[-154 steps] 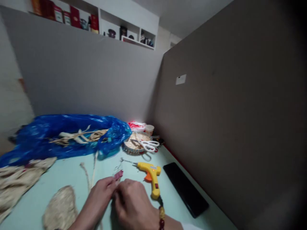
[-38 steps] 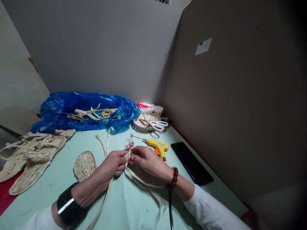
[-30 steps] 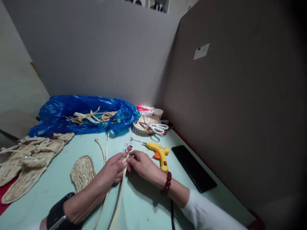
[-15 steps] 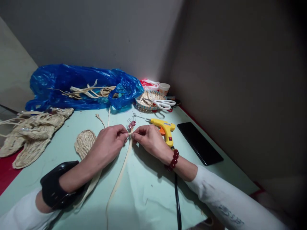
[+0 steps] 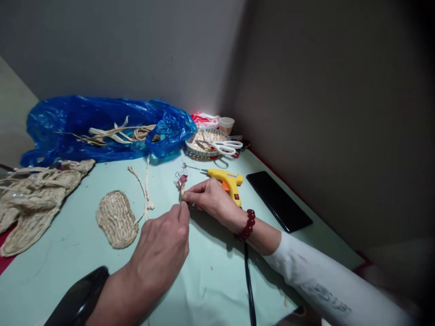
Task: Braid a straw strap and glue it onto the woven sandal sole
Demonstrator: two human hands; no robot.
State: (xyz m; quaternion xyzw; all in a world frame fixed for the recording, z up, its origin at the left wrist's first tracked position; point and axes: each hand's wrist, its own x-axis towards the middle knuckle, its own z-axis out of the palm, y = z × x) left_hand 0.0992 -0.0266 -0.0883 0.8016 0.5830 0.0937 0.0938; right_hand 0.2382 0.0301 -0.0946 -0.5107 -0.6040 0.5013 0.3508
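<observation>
A short pale straw braid (image 5: 182, 189) runs down from a pinkish binder clip (image 5: 182, 180), which is hooked to a thin wire at the table's middle. My right hand (image 5: 217, 200) pinches the braid just below the clip, thumb against forefinger. Right below it, my left hand (image 5: 162, 249) is closed with its back to me. Its fingertips meet the lower end of the braid, and the strands in its grip are mostly hidden. A woven sole-shaped piece (image 5: 118, 219) lies left of my hands, with a thin twisted cord (image 5: 142, 188) beside it.
Behind my right hand lies a yellow glue gun (image 5: 229, 179); a black phone (image 5: 278, 200) is farther right. White scissors (image 5: 227, 147) rest on a round basket (image 5: 199, 147) near a cup (image 5: 226, 123). A blue plastic bag (image 5: 74, 122) holds straw. Woven sandals (image 5: 44, 199) sit left.
My left hand has moved down toward me and turned, its back now up. My right hand still pinches near the clip. The loose long strand is now mostly hidden, and the woven sole is uncovered.
</observation>
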